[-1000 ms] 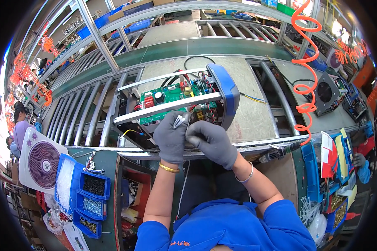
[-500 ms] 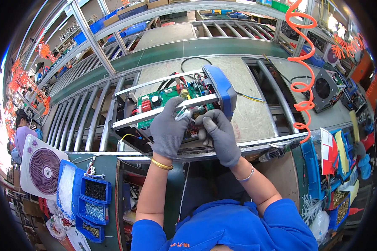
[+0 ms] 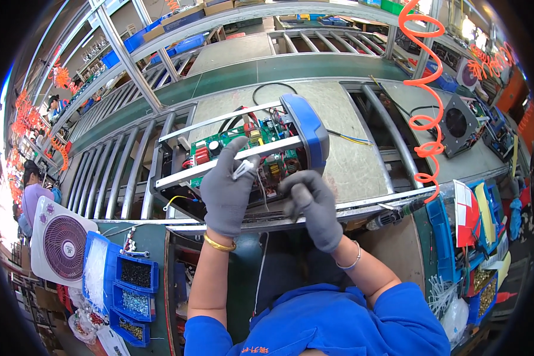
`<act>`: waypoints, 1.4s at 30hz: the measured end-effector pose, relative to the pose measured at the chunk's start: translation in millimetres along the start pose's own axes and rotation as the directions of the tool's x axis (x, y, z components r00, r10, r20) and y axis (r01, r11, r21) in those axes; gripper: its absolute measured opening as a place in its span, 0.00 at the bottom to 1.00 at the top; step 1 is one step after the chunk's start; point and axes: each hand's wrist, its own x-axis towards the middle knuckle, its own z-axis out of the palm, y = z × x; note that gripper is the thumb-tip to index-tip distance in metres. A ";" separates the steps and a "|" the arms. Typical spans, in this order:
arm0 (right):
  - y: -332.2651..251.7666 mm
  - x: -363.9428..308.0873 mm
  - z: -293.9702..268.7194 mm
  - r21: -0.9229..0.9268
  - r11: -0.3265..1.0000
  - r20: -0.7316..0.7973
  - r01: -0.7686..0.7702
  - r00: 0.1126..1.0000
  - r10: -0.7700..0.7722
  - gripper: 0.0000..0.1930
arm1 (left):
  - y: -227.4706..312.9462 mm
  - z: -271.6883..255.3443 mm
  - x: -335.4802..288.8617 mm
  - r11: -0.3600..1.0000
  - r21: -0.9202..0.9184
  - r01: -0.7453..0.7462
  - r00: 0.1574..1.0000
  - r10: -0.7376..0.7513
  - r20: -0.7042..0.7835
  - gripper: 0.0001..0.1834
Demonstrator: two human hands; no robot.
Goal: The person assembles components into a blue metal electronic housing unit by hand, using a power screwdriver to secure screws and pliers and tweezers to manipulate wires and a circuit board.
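Observation:
A machine chassis with a blue end panel point(image 3: 310, 130), metal rails point(image 3: 255, 153) and green circuit boards point(image 3: 231, 137) lies open before me. My left hand point(image 3: 226, 193), in a grey glove, is at its near rail. It is closed around a small white plastic piece point(image 3: 243, 169), with the index finger stretched over the board. A thin pale strand point(image 3: 263, 190) hangs beside it. My right hand point(image 3: 315, 207), also gloved, hovers near the chassis's front right, apart from the left. Its fingers are bent and smeared by motion, so whether they hold anything is hidden.
Blue bins point(image 3: 134, 272) of small fasteners and a fan point(image 3: 65, 246) stand at the left. An orange coiled hose point(image 3: 430, 121) hangs at the right, leading to a power driver point(image 3: 391, 218). Conveyor rollers point(image 3: 115, 172) flank the work surface. Another chassis point(image 3: 460, 124) sits at the far right.
My right hand has drawn back from the left, toward me and slightly right. My left hand has shifted a little left, its index finger now extended. The chassis appears slightly farther left.

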 end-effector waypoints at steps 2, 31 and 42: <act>6.4 13.8 -17.4 -0.281 0.942 -0.098 0.181 0.971 -0.216 0.14 | 20.8 -1.5 2.2 0.998 -0.061 -0.029 0.999 0.028 -0.027 0.22; 11.0 -11.4 -17.9 -0.821 0.559 -0.013 0.118 0.974 -0.224 0.15 | 18.9 -19.2 34.9 0.973 -0.007 -0.231 0.970 0.231 0.079 0.19; 23.8 29.8 -14.7 -0.466 0.880 0.042 0.093 0.996 -0.084 0.17 | 43.4 5.6 44.8 0.752 0.545 -0.370 0.870 0.074 0.488 0.31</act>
